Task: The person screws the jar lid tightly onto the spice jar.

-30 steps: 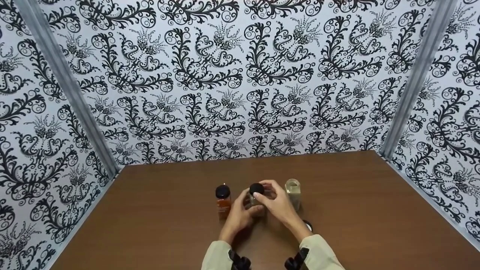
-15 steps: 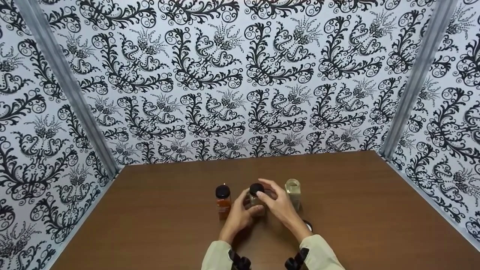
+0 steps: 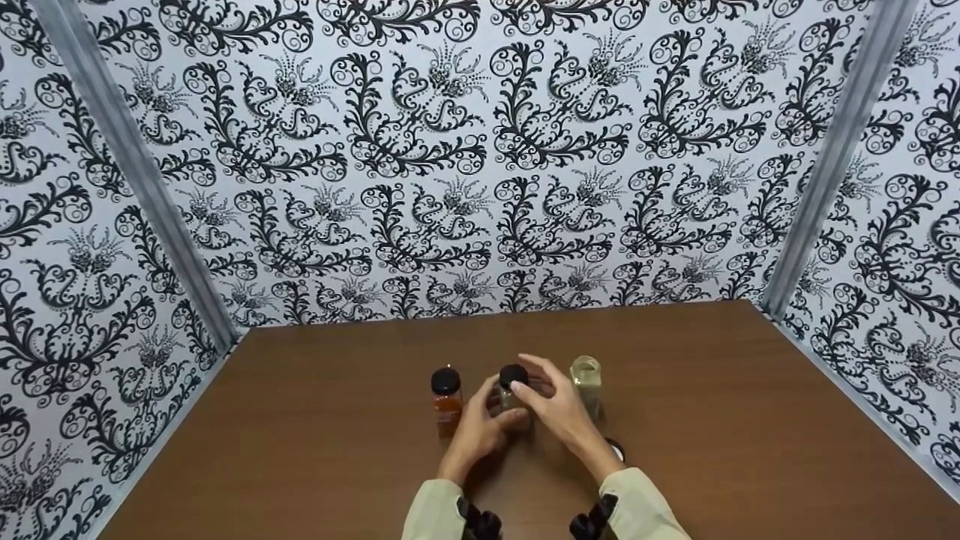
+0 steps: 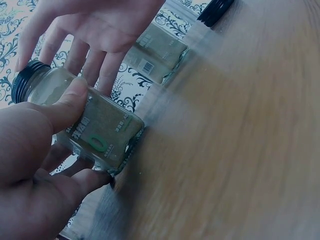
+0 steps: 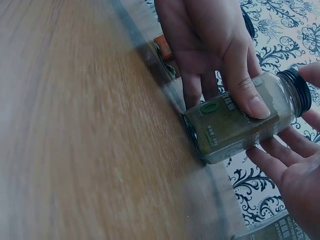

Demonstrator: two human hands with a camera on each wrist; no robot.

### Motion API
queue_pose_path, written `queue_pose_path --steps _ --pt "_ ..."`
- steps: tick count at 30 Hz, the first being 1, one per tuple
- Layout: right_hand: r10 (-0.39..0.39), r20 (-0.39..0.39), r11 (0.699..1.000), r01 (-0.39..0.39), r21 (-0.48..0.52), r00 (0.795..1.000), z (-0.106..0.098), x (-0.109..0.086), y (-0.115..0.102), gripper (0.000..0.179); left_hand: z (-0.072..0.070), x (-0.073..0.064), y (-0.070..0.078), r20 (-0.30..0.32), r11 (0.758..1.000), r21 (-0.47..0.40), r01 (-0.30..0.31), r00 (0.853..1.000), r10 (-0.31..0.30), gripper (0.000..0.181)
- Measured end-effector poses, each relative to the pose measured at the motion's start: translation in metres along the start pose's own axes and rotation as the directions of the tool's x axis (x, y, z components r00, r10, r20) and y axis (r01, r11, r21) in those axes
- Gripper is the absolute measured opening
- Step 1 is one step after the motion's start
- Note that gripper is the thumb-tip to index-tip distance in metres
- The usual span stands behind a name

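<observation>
A square-sided glass spice jar (image 4: 107, 127) with greenish-brown powder and a black screw lid (image 3: 514, 376) stands upright between the hands. My left hand (image 3: 480, 431) grips its body, thumb across the label and fingers behind. My right hand (image 3: 559, 405) is at the lid, thumb on its near side and index finger reaching round the far side. The other right fingers curve beside the jar's body (image 5: 240, 120). Left of the hands stands a jar of orange-red spice (image 3: 448, 412), black lid on. On the right is a lidless jar (image 3: 587, 386) of pale powder.
A loose black lid (image 3: 616, 450) with a white inside lies on the brown wooden table (image 3: 337, 465), partly hidden by the right forearm. Patterned black-and-white panels (image 3: 480, 187) enclose the table at the back and sides.
The right index finger has lifted and straightened slightly at the far side of the lid, and the thumb has shifted a little right along it. The left hand and jars keep their places.
</observation>
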State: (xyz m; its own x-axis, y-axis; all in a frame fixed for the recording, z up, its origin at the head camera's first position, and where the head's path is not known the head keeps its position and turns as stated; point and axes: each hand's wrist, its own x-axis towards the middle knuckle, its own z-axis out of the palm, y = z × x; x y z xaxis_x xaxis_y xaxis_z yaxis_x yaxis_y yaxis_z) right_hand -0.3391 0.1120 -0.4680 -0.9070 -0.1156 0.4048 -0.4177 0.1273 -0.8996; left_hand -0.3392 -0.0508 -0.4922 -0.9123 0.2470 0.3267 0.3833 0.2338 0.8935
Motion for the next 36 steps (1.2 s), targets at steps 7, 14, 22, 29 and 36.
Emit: queue_pose_path --steps 7,14,22,29,36 --pt "0.002 -0.006 1.0 -0.003 -0.025 1.0 -0.0004 0.0003 0.0007 0.037 -0.0001 0.001 -0.0006 0.008 1.0 0.002 -0.004 1.0 0.004 0.06" --pt "0.007 -0.013 0.999 -0.007 -0.039 1.0 -0.0004 0.0014 0.0 0.035 0.0007 0.0015 0.0013 0.002 1.0 0.009 -0.003 1.0 0.003 0.059" --pt "-0.021 -0.009 0.999 0.02 -0.045 1.0 -0.001 -0.0006 0.001 0.041 0.0005 0.0013 -0.0006 0.0 1.0 -0.003 -0.008 1.0 0.008 0.059" --pt "-0.003 -0.012 1.0 0.003 -0.03 1.0 -0.0007 0.0011 0.0014 0.035 0.0007 0.0006 -0.0002 -0.003 1.0 -0.01 -0.003 1.0 0.003 0.058" --pt "0.02 0.013 1.0 -0.02 -0.001 1.0 -0.0019 0.0006 0.0008 0.042 0.0005 0.0004 -0.0002 0.001 1.0 -0.009 0.0 1.0 0.0 0.058"
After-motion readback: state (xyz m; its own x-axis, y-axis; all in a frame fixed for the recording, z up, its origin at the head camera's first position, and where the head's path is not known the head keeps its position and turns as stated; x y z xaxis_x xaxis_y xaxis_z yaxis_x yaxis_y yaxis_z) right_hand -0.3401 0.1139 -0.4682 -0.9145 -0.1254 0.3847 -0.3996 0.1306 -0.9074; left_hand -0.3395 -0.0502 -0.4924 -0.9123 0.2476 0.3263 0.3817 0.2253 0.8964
